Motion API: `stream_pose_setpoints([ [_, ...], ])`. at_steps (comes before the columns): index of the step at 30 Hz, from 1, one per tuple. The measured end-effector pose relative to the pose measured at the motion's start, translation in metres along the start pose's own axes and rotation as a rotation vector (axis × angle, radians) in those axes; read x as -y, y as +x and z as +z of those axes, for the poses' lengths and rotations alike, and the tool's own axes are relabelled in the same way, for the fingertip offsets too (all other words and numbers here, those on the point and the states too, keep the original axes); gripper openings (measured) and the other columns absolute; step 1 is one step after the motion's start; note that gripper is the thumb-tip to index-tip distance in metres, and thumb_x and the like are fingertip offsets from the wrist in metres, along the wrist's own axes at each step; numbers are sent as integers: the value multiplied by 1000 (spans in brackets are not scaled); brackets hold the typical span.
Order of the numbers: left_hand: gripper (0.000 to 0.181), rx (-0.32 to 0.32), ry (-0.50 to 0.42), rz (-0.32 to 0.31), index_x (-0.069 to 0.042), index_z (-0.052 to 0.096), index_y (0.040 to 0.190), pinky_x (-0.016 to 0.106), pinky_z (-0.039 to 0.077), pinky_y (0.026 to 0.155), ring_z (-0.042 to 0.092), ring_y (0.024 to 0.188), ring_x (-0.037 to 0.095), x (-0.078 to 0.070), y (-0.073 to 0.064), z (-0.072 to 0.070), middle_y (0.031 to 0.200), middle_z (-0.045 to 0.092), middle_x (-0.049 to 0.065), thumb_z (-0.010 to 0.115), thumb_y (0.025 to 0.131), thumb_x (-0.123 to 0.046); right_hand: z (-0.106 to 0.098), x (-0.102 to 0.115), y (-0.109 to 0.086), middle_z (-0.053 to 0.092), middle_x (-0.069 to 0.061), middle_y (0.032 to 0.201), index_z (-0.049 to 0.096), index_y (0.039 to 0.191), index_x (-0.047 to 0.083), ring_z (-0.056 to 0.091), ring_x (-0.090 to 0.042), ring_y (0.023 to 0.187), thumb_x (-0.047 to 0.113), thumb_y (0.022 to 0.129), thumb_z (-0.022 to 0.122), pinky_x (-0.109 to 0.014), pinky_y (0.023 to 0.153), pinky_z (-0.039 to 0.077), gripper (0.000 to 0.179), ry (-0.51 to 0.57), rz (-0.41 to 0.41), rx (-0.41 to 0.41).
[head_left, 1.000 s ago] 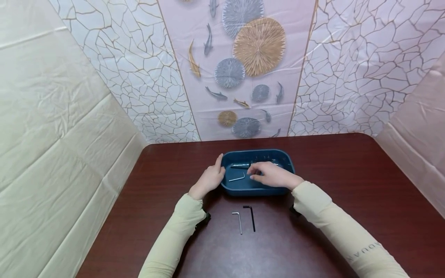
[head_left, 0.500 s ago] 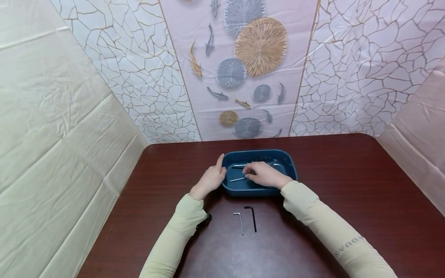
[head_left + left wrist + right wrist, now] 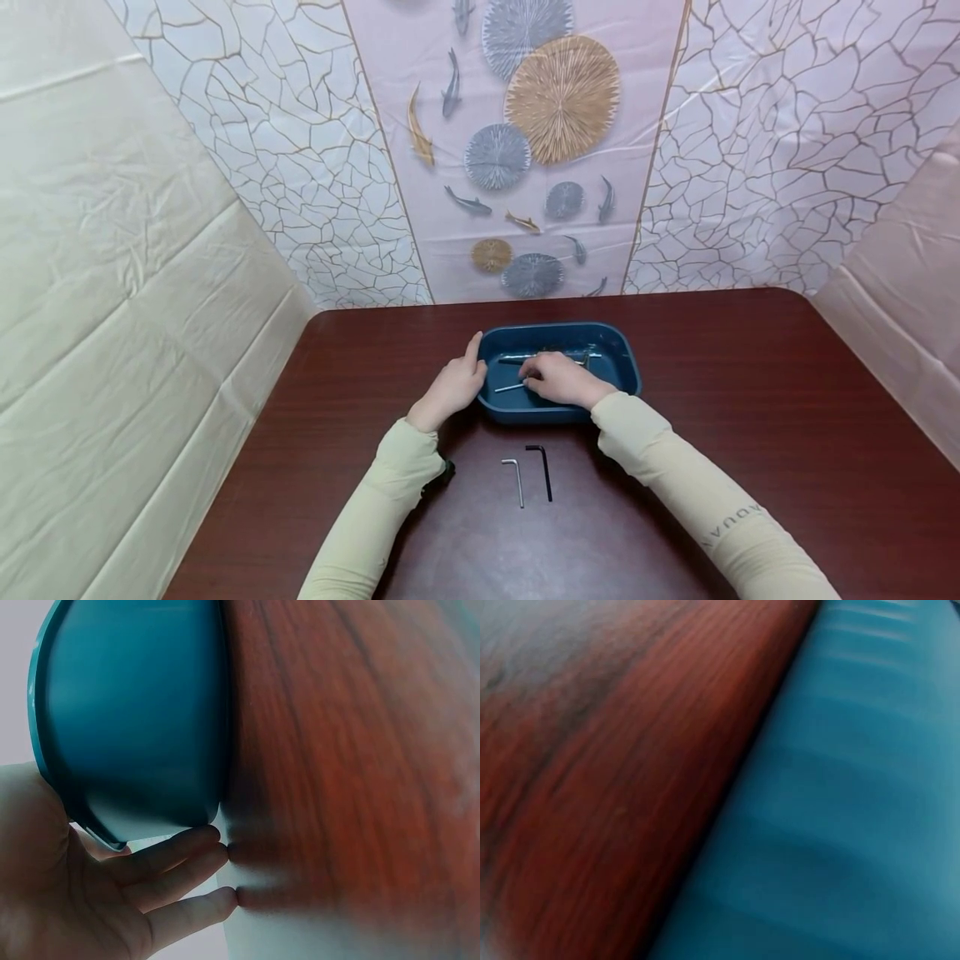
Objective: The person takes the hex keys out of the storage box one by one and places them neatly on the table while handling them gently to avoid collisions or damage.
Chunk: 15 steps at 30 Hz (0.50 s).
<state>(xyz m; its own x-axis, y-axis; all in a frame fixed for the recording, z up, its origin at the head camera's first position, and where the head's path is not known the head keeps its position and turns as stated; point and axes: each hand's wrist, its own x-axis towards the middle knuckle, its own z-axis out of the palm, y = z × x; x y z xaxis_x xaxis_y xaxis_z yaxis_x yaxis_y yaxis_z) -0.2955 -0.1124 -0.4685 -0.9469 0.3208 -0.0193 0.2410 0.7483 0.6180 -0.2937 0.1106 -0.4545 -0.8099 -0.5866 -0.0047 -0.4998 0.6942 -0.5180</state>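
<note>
A dark blue rectangular tray (image 3: 543, 416) stands at the back of the table. My left hand (image 3: 452, 390) holds its left end, thumb over the rim; in the left wrist view the other fingers (image 3: 180, 855) lie fairly straight beside and below its outer wall (image 3: 135, 712). Inside the tray, my right hand (image 3: 561, 379) pinches a silver L-shaped hex key (image 3: 508, 387) near its bent end, which the fingers hide. The long arm of that key lies low, close over the tray floor. Only the tray's side (image 3: 840, 795) and tabletop show in the right wrist view.
A silver hex key (image 3: 518, 483) and a black hex key (image 3: 547, 473) lie side by side on the table in front of the tray. Further back in the tray, a dark slim tool (image 3: 510, 361) and several small metal pieces (image 3: 592, 358) are partly covered by my right hand.
My right hand has moved left and down into the tray, from above it onto the bent end of the silver hex key. The left hand and the two keys on the table have stayed put.
</note>
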Motion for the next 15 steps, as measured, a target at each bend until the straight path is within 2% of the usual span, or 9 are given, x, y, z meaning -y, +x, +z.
stream_pose_setpoints([
  [8,61,-8,10,10,-7,13,162,30,41,54,48,52,17,1,1,2,65,48,3,38,108,-21,1,-2,-1,72,-10,107,75,111,0,66,-23,95,11,100,61,-43,87,53,21,9,26,-1],
  [15,62,-3,5,10,-8,11,162,31,40,53,46,51,18,1,0,0,66,49,4,38,109,-21,-4,-5,-7,73,-10,107,77,108,2,67,-18,88,12,100,63,-39,82,54,20,29,41,-5],
])
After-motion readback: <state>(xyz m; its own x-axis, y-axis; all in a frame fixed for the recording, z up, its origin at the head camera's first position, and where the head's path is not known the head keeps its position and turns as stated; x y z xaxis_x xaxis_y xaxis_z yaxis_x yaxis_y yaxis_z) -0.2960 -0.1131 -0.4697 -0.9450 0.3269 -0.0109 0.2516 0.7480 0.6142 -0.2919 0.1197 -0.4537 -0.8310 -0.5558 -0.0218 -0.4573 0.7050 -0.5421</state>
